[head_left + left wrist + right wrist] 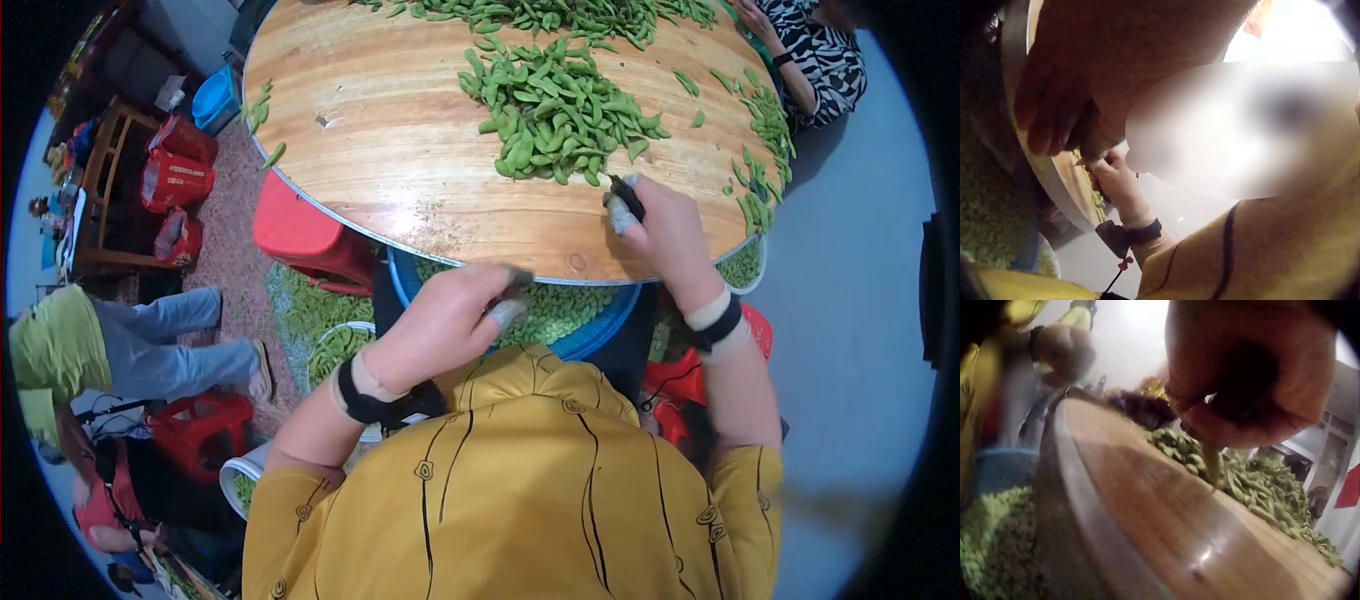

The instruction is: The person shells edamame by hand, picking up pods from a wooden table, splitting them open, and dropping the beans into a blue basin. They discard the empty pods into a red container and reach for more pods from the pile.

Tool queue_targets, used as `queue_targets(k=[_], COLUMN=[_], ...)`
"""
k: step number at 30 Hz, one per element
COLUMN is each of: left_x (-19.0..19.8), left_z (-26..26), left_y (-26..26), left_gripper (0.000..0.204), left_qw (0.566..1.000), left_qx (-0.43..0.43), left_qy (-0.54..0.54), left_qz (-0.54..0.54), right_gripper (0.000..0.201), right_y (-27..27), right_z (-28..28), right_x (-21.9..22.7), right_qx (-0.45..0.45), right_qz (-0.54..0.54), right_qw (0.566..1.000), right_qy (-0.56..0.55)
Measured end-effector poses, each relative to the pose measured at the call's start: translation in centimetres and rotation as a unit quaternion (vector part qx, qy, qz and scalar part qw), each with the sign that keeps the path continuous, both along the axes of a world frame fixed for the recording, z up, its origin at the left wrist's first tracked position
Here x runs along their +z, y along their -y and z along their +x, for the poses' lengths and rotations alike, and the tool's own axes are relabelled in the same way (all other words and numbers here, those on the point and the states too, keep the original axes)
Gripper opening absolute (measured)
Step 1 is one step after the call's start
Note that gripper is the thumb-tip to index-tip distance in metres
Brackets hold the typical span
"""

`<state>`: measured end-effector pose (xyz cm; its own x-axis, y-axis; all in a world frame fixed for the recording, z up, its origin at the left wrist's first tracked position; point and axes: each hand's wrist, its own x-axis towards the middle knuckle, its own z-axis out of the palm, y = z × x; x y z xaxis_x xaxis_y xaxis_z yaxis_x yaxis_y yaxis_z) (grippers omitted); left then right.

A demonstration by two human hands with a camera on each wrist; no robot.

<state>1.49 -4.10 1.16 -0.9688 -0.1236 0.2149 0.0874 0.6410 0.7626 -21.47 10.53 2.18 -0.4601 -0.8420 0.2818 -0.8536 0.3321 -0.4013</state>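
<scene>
My right hand [665,230] is over the near edge of the round wooden table [380,150], its thumb and fingers wrapped in grey and black covers. It pinches a green edamame pod [1212,464], which points down toward the tabletop in the right wrist view. Just beyond lies a heap of edamame pods [560,110]. My left hand [445,325], blurred, hovers over a blue basin [612,328] of shelled green beans [565,308] below the table edge. Its fingers are bent, with the covered thumb near the forefinger; whether something small lies between them I cannot tell.
More pods [540,12] cover the table's far side. Across it sits a person in a zebra-patterned top [820,65]. A red stool [300,225] stands left of the basin, near pods on the floor [310,305]. Further left, a person in light trousers [190,345] stands.
</scene>
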Motion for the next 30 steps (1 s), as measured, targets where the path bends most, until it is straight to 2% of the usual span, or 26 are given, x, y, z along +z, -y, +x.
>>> queue_targets(k=[1,2,3,4,5,6,7,9,10,12,14,15,18,20,21,23,24,26,27,29,30], left_x=[0.3,0.8,1.0,0.7,0.0,-0.4,0.7,0.3,0.0,-0.5,-0.5,-0.6,-1.1,-1.8,-1.9,-0.9,-0.9,-0.9,-0.8,-0.5,-0.2], left_z=[-1.1,-2.1,-2.9,-3.5,-4.1,-4.3,-4.3,-4.2,-4.1,-3.9,-3.9,-3.9,-3.9,-4.0,-4.0,-4.1,-4.2,-4.2,-4.2,-4.2,-4.1], left_y=[-0.5,-1.1,-1.6,-1.9,-2.1,-2.2,-2.4,-2.1,-2.0,-2.1,-2.1,-2.2,-2.6,-3.2,-3.0,-2.7,-2.6,-2.6,-2.7,-2.8,-2.9], left_gripper=[0.028,0.025,0.021,0.021,0.02,0.019,0.017,0.015,0.014,0.012,0.014,0.014,0.019,0.023,0.023,0.025,0.025,0.024,0.024,0.02,0.02], left_qw=[1.0,0.999,0.995,0.995,0.985,0.957,0.94,0.927,0.911,0.911,0.885,0.885,0.901,0.945,0.946,0.984,0.984,0.99,0.99,0.997,0.997], left_qx=[0.0,0.044,0.087,0.087,0.051,0.015,0.035,0.039,0.044,0.05,0.049,0.049,0.036,0.037,0.036,0.041,0.039,0.052,0.051,0.053,0.051], left_qy=[-0.002,-0.013,-0.024,-0.025,0.019,0.064,0.119,0.126,0.131,0.105,0.149,0.15,0.176,0.076,0.078,0.09,0.092,0.068,0.069,0.008,0.009], left_qz=[0.001,0.022,0.042,0.042,0.164,0.282,0.318,0.352,0.388,0.395,0.438,0.437,0.394,0.316,0.314,0.148,0.146,0.114,0.113,-0.051,-0.052], right_gripper=[0.019,0.019,0.017,0.016,0.014,0.016,0.017,0.017,0.02,0.022,0.029,0.029,0.033,0.035,0.035,0.036,0.036,0.037,0.037,0.037,0.037], right_y=[-0.5,-0.9,-1.1,-1.2,-1.4,-1.7,-1.9,-2.7,-3.1,-3.7,-4.2,-4.3,-4.5,-4.5,-4.5,-4.6,-4.6,-4.5,-4.5,-4.5,-4.4], right_z=[1.2,2.3,3.3,4.3,5.3,5.8,6.3,6.8,6.9,7.2,7.5,7.5,7.5,7.5,7.4,7.1,7.0,6.9,6.8,6.8,6.7], right_x=[0.8,1.3,1.6,1.9,2.0,1.3,1.0,0.6,0.5,0.5,0.5,0.4,0.0,-0.1,-0.1,-0.2,0.1,1.0,0.9,0.6,0.5], right_qx=[-0.019,-0.019,-0.058,-0.093,-0.077,-0.065,-0.065,-0.068,-0.064,-0.057,-0.034,-0.033,-0.006,-0.016,-0.016,-0.029,-0.029,-0.029,-0.029,-0.03,-0.031], right_qz=[-0.012,-0.01,-0.042,-0.072,-0.086,-0.114,-0.129,-0.145,-0.139,-0.133,-0.097,-0.098,-0.078,-0.078,-0.08,-0.062,-0.065,-0.064,-0.066,-0.06,-0.063], right_qw=[0.995,0.995,0.927,0.785,0.767,0.738,0.73,0.718,0.728,0.737,0.758,0.757,0.744,0.737,0.736,0.718,0.718,0.658,0.658,0.648,0.646], right_qy=[0.097,0.096,0.367,0.609,0.631,0.662,0.668,0.677,0.669,0.661,0.645,0.646,0.664,0.671,0.672,0.692,0.693,0.749,0.75,0.759,0.76])
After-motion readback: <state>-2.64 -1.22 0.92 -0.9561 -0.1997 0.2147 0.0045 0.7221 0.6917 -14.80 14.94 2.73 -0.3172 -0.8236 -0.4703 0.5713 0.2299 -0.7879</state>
